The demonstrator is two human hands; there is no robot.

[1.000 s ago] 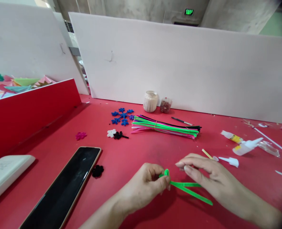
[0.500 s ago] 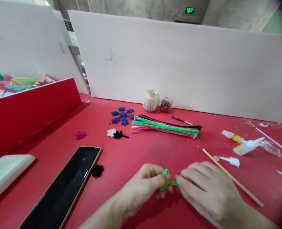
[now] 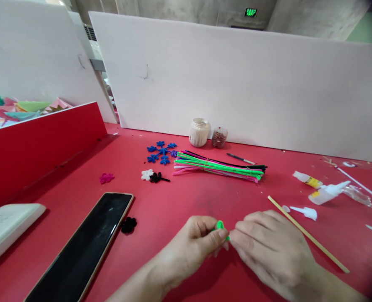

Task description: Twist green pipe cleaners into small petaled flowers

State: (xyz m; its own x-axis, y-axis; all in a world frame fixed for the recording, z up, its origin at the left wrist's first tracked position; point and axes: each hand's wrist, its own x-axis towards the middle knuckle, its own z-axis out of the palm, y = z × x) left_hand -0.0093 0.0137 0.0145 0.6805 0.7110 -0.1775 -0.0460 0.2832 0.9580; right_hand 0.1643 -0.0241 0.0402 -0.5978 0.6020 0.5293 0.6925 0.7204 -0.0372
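A bright green pipe cleaner [image 3: 220, 225], bent into a small loop, shows between the fingertips near the front of the red table. My left hand [image 3: 198, 241] pinches the loop between thumb and fingers. Close on its right, my right hand [image 3: 270, 245] has its fingers closed at the short end of the same pipe cleaner; its fingertips are partly hidden. Farther back lies a banded bundle of pipe cleaners [image 3: 217, 165] in green, pink, black and white. Finished flower shapes lie about: a blue snowflake-like one [image 3: 162, 152], a white flower [image 3: 146, 175], a black flower [image 3: 129, 225] and a magenta flower [image 3: 107, 178].
A phone [image 3: 85, 243] and a white box-like object [image 3: 9, 230] lie at left. A wooden stick [image 3: 308, 234], glue bottles [image 3: 327, 193] and a white nozzle cap [image 3: 307, 212] are at right. A jar [image 3: 199, 132] stands before the white panel [image 3: 236, 84].
My right hand has come slightly left, up against my left fingers. Less of the green pipe cleaner shows between the hands.
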